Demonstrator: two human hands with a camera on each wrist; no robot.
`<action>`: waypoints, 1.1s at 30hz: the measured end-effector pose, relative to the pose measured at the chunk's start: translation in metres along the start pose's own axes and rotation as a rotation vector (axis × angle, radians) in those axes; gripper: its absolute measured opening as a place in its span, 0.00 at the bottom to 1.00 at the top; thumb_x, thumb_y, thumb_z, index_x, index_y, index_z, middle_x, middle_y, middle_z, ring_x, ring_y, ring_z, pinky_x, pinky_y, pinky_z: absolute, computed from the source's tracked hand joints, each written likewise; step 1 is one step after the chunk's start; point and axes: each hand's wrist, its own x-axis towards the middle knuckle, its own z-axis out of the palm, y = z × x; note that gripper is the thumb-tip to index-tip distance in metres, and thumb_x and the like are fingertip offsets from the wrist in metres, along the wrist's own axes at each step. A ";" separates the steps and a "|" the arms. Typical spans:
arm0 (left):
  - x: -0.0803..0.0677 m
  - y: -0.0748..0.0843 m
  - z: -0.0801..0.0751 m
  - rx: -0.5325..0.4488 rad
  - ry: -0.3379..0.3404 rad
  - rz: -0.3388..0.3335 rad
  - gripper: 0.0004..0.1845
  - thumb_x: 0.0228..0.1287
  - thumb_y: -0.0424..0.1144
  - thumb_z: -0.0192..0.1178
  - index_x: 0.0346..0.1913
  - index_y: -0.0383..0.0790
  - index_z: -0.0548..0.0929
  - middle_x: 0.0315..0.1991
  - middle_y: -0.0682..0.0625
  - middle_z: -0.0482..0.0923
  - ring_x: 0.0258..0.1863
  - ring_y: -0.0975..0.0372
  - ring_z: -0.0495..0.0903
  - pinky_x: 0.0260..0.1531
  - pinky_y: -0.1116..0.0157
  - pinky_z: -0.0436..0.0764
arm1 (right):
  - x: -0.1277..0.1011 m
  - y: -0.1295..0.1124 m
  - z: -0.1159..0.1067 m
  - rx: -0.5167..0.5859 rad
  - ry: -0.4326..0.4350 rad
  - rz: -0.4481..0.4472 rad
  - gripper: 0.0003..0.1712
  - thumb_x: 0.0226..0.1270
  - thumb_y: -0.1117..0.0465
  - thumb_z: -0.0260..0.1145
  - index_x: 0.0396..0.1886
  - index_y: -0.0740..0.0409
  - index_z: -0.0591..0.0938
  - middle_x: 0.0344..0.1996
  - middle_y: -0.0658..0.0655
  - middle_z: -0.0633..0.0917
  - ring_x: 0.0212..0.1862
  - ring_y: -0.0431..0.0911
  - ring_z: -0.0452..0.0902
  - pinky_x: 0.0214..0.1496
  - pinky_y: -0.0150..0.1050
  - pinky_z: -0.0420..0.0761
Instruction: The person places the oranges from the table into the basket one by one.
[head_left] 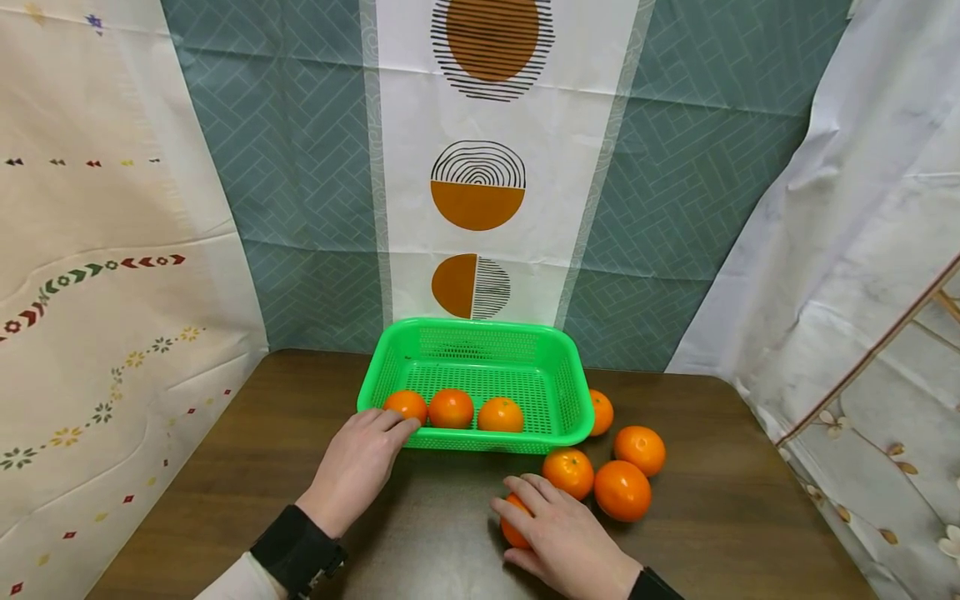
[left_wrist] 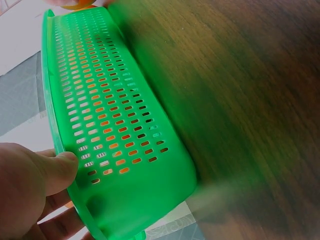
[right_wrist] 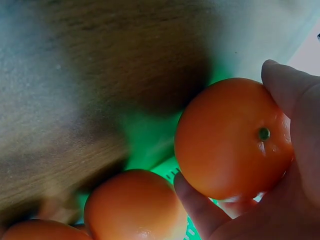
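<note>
My left hand [head_left: 363, 454] grips the near left corner of a green plastic basket [head_left: 480, 442]. In the left wrist view its thumb lies on the outside of the basket's perforated wall [left_wrist: 112, 115], the other fingers over the rim. Three oranges [head_left: 451, 408] sit in a row along the basket's near side, the leftmost partly behind my left fingers. In front of the basket my right hand [head_left: 562, 529] holds another orange [head_left: 514, 523] between thumb and fingers. The right wrist view shows this orange [right_wrist: 227, 142] with its green stem end and a second orange [right_wrist: 134, 207] beside it.
Several loose oranges [head_left: 622, 492] lie on the brown wooden table [head_left: 720, 500] to the right of the basket, one [head_left: 600, 412] against its right side. Patterned cloth [head_left: 315, 208] hangs behind the table and at both sides.
</note>
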 end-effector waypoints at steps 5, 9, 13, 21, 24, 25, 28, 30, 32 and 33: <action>0.001 0.000 0.000 0.004 0.001 0.000 0.21 0.54 0.29 0.76 0.51 0.44 0.87 0.44 0.52 0.83 0.43 0.55 0.79 0.52 0.55 0.80 | 0.000 0.001 0.002 0.009 0.003 0.001 0.34 0.61 0.39 0.74 0.63 0.46 0.77 0.62 0.53 0.75 0.62 0.50 0.70 0.60 0.46 0.78; 0.001 0.000 0.000 0.008 0.002 -0.001 0.20 0.54 0.29 0.75 0.51 0.44 0.87 0.44 0.52 0.83 0.43 0.54 0.80 0.52 0.55 0.79 | 0.000 0.002 0.004 0.012 -0.005 0.013 0.31 0.62 0.40 0.73 0.61 0.45 0.77 0.61 0.54 0.76 0.62 0.50 0.70 0.60 0.46 0.78; 0.001 0.000 -0.001 0.011 0.002 0.002 0.20 0.54 0.28 0.75 0.51 0.44 0.86 0.44 0.51 0.83 0.43 0.54 0.80 0.52 0.55 0.79 | 0.001 0.002 0.005 0.011 0.002 0.013 0.30 0.62 0.41 0.73 0.60 0.45 0.78 0.61 0.54 0.76 0.61 0.50 0.71 0.60 0.46 0.77; 0.001 0.000 -0.001 0.009 0.004 0.001 0.20 0.54 0.29 0.75 0.51 0.44 0.86 0.44 0.51 0.82 0.43 0.54 0.80 0.52 0.55 0.79 | 0.001 0.002 0.006 -0.003 0.008 0.011 0.29 0.62 0.41 0.73 0.59 0.45 0.78 0.60 0.54 0.77 0.61 0.51 0.71 0.61 0.46 0.77; 0.001 0.000 -0.001 0.008 0.002 0.000 0.20 0.54 0.29 0.75 0.51 0.44 0.86 0.44 0.51 0.83 0.43 0.54 0.80 0.52 0.55 0.79 | 0.001 0.002 0.007 -0.005 0.010 0.010 0.29 0.61 0.42 0.74 0.59 0.45 0.78 0.59 0.54 0.77 0.60 0.51 0.71 0.61 0.46 0.77; 0.001 0.000 -0.001 0.008 0.002 0.000 0.20 0.54 0.28 0.75 0.51 0.44 0.86 0.44 0.51 0.83 0.43 0.54 0.80 0.52 0.55 0.79 | 0.001 0.002 0.007 -0.005 0.011 0.010 0.29 0.61 0.42 0.74 0.59 0.45 0.78 0.59 0.54 0.77 0.60 0.51 0.71 0.61 0.46 0.77; 0.001 0.000 -0.001 0.011 0.001 0.000 0.21 0.54 0.28 0.75 0.51 0.44 0.86 0.45 0.51 0.83 0.43 0.54 0.80 0.52 0.55 0.79 | 0.001 0.003 0.008 -0.006 0.011 0.009 0.29 0.61 0.42 0.74 0.58 0.45 0.78 0.58 0.54 0.76 0.59 0.50 0.71 0.61 0.45 0.77; 0.001 0.000 0.000 0.012 0.002 0.001 0.21 0.54 0.27 0.75 0.51 0.44 0.86 0.45 0.51 0.83 0.43 0.54 0.80 0.52 0.55 0.79 | 0.001 0.003 0.008 -0.007 0.011 0.007 0.29 0.61 0.41 0.74 0.58 0.45 0.78 0.58 0.54 0.76 0.59 0.50 0.71 0.61 0.45 0.77; 0.001 0.000 0.000 0.011 0.002 0.000 0.21 0.54 0.27 0.75 0.51 0.44 0.86 0.45 0.51 0.83 0.43 0.54 0.80 0.52 0.55 0.79 | 0.001 0.003 0.009 -0.008 0.013 0.005 0.29 0.60 0.42 0.74 0.58 0.45 0.78 0.58 0.54 0.77 0.58 0.50 0.71 0.61 0.45 0.76; 0.001 0.000 0.000 0.010 0.002 0.000 0.21 0.54 0.27 0.75 0.51 0.44 0.86 0.44 0.51 0.83 0.43 0.54 0.80 0.52 0.55 0.79 | 0.001 0.003 0.009 -0.008 0.014 0.005 0.29 0.60 0.42 0.74 0.58 0.45 0.78 0.58 0.54 0.77 0.58 0.50 0.71 0.61 0.45 0.76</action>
